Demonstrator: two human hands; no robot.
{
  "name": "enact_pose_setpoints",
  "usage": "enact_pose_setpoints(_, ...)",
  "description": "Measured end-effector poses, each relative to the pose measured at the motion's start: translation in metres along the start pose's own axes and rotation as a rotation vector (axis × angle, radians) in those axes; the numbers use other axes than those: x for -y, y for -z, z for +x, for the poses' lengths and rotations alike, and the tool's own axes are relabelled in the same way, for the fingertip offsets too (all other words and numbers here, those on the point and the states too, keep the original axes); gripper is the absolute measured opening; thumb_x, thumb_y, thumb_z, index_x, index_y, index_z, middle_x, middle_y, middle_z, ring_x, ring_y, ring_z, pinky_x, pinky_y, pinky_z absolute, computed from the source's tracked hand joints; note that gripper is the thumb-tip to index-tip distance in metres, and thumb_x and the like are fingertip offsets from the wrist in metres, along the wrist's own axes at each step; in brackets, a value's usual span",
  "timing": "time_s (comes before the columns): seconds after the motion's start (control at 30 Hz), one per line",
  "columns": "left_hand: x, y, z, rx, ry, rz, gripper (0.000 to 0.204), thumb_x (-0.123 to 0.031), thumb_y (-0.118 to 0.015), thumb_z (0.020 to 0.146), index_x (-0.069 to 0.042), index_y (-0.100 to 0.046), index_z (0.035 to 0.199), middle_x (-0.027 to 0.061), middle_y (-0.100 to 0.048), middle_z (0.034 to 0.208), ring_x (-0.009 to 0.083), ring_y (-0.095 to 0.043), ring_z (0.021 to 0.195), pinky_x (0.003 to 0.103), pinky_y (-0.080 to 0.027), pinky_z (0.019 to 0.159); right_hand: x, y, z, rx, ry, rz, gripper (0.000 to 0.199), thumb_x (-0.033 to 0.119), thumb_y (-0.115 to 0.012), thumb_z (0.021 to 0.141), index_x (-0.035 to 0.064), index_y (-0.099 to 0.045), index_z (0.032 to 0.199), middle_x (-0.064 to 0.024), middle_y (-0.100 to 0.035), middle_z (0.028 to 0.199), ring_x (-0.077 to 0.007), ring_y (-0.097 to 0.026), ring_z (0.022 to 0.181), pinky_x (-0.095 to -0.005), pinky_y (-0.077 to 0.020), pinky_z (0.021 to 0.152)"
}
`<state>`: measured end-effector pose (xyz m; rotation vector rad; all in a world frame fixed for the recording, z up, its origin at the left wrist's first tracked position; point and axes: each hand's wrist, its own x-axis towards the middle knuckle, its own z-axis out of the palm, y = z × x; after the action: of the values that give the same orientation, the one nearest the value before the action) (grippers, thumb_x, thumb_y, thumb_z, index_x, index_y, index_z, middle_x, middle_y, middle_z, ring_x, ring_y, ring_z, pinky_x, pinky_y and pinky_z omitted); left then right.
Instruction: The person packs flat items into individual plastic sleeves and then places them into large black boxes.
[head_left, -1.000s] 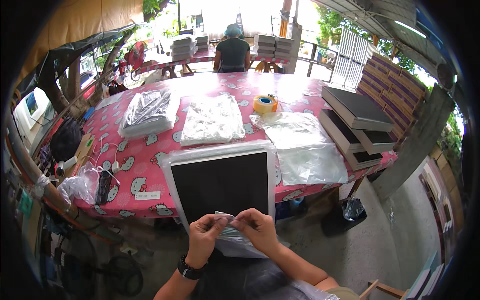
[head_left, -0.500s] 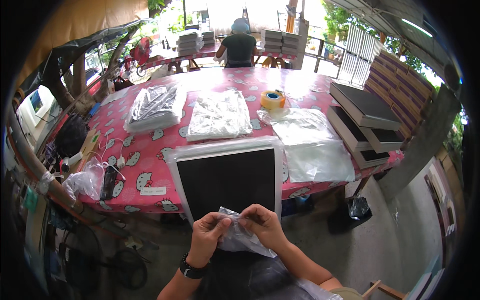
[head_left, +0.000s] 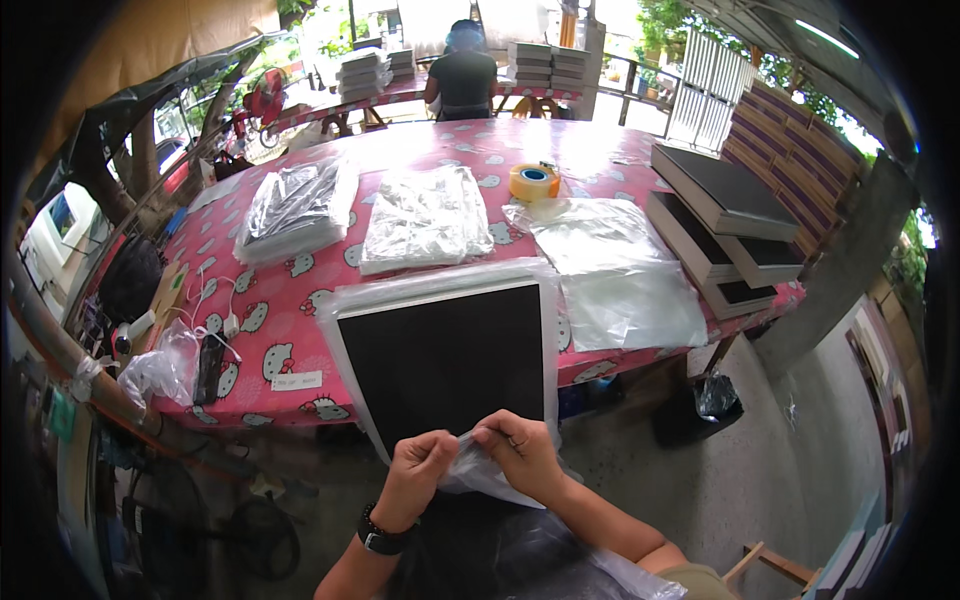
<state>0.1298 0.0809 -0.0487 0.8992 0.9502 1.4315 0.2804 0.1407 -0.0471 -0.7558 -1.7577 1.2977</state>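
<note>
A flat black box with white sides leans at the table's front edge inside a clear plastic sleeve. At its near end, my left hand, with a dark watch on the wrist, pinches a bunched piece of clear plastic bag. My right hand pinches the same plastic just beside it, the fingertips of both hands close together. Whether this piece belongs to the sleeve around the box, I cannot tell. Below my hands, a dark surface under more clear plastic lies across my lap.
On the pink patterned table lie a wrapped stack, folded plastic, flat plastic bags and a tape roll. Black-topped boxes are stacked at right. A bin stands below; a person sits beyond.
My hands have drawn closer together on the plastic, and its upright tip between them has gone down. The whole view has shifted slightly.
</note>
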Motion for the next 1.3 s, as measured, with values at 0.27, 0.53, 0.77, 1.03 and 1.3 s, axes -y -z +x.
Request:
enact_pose_setpoints(0.27,-0.005,0.026,0.001,0.39,0.271,-0.224,0.027,-0.028,-0.063,0.076,-0.004,-0.051,0.081,-0.0019,-0.051,0.07,0.0059,-0.047,0.061,0.019,-0.038,0.058,0.023,0.022,0.008,0.267,0.021,1.328,0.024,0.026,-0.043,0.089,0.0042,-0.045,0.08,-0.0027,-0.044,0.066,-0.0104,-0.039,0.047,-0.0219,-0.0341,0.043)
enact_pose_setpoints(0.53,-0.064,-0.006,-0.006,-0.043,-0.76,0.954,0.062,-0.025,-0.074,0.063,-0.004,-0.045,0.114,0.0142,-0.05,0.11,0.0207,-0.048,0.104,0.029,-0.038,0.085,0.048,0.019,0.013,0.4,0.019,0.171,0.007,0.009,-0.054,0.082,0.0023,-0.051,0.083,-0.0077,-0.057,0.063,-0.012,-0.048,0.045,-0.0225,-0.0365,0.043)
enact_pose_setpoints(0.77,-0.054,0.006,-0.029,0.659,0.209,0.433,0.037,-0.023,-0.059,0.079,-0.002,-0.051,0.109,0.0116,-0.06,0.085,0.0201,-0.057,0.08,0.034,-0.043,0.076,0.064,0.028,0.013,0.784,-0.062,-0.013,0.013,0.011,-0.063,0.074,0.0001,-0.056,0.077,-0.0115,-0.057,0.064,-0.0183,-0.056,0.057,-0.0265,-0.0432,0.055)
enact_pose_setpoints(1.03,-0.051,0.052,-0.044,-0.016,-0.168,-0.982,0.05,-0.048,-0.038,0.086,-0.008,-0.052,0.113,0.0106,-0.056,0.105,0.0273,-0.054,0.095,0.041,-0.04,0.086,-0.006,0.04,-0.004,1.157,0.502,0.76,0.02,0.014,-0.062,0.076,-0.0005,-0.058,0.09,-0.0164,-0.058,0.081,-0.022,-0.055,0.071,-0.0337,-0.045,0.063)
enact_pose_setpoints(1.3,-0.008,0.067,-0.016,1.174,-0.369,-0.129,0.045,-0.021,-0.07,0.069,0.004,-0.051,0.1,0.0105,-0.06,0.087,0.0223,-0.057,0.074,0.033,-0.044,0.066,0.009,0.064,-0.038,0.093,-0.023,0.783,0.027,0.022,-0.057,0.08,-0.0032,-0.056,0.09,-0.014,-0.057,0.074,-0.0254,-0.056,0.067,-0.0353,-0.0447,0.062)
